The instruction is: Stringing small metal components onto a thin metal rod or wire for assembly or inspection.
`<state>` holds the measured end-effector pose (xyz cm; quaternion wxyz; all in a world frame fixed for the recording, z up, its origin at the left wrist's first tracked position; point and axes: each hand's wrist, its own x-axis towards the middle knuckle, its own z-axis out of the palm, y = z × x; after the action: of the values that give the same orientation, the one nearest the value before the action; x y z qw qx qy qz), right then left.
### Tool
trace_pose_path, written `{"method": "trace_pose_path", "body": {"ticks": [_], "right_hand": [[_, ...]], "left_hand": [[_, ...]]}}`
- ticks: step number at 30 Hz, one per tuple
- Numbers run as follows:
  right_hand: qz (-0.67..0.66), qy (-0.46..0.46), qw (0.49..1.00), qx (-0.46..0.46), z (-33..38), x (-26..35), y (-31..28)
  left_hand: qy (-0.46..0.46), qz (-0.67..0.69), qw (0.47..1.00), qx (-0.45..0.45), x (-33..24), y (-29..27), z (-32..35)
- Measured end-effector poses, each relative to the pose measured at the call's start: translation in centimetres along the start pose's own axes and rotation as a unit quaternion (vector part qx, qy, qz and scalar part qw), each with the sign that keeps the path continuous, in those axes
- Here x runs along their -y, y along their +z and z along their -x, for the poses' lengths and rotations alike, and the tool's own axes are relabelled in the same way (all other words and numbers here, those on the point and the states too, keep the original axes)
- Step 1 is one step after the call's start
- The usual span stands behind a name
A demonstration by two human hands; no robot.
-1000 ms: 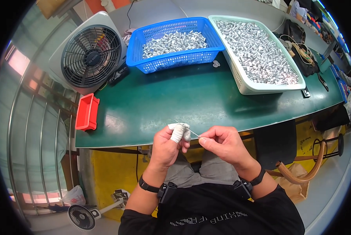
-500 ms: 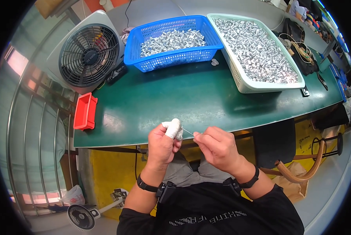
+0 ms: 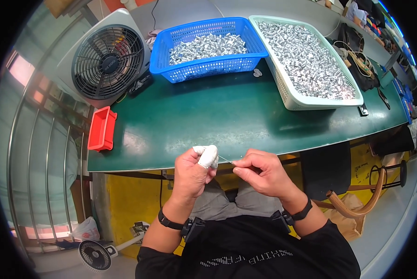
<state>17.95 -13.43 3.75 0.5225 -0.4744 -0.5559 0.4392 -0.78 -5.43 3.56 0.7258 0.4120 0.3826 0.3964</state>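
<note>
My left hand (image 3: pixel 193 171) is closed in front of my body at the table's near edge, its thumb and fingertips wrapped in white coverings. Whatever it grips is hidden behind those fingers. From it a thin, needle-like metal rod (image 3: pixel 225 159) runs across to my right hand (image 3: pixel 263 173). The right thumb and index finger pinch the rod's other end. Both hands are held close together over my lap.
On the green table (image 3: pixel 194 111) stand a blue basket (image 3: pixel 190 72) and a pale green basket (image 3: pixel 306 100), both with many small silver metal parts. A red bin (image 3: pixel 101 129) and a box fan (image 3: pixel 107 63) are at the left. A chair (image 3: pixel 327 174) is at the right.
My right hand has shifted slightly right and turned, its pinch now showing the thumb below the index finger. My left hand remains closed in nearly the same place.
</note>
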Motion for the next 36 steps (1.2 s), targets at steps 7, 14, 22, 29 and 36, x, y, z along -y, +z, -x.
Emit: {"method": "trace_pose_path", "body": {"ticks": [7,14,22,29,36], "right_hand": [[-0.145,0.145,0.979,0.008,0.9,-0.8,-1.6],[-0.153,0.148,0.977,-0.009,1.1,-0.7,-1.0],[-0.079,0.094,0.992,0.008,0.4,1.7,0.5],[-0.070,0.078,0.995,0.001,-0.3,2.0,1.2],[-0.073,0.116,0.991,0.002,-0.5,2.5,1.0]], "left_hand": [[0.026,0.089,0.996,-0.012,-0.9,-3.1,-0.7],[0.035,0.169,0.981,0.086,-1.3,-4.4,-0.8],[-0.005,0.357,0.919,0.168,0.7,-4.2,-1.2],[-0.033,0.356,0.919,0.167,1.4,-4.3,-1.4],[-0.011,0.281,0.948,0.147,1.3,-3.6,-1.0]]}}
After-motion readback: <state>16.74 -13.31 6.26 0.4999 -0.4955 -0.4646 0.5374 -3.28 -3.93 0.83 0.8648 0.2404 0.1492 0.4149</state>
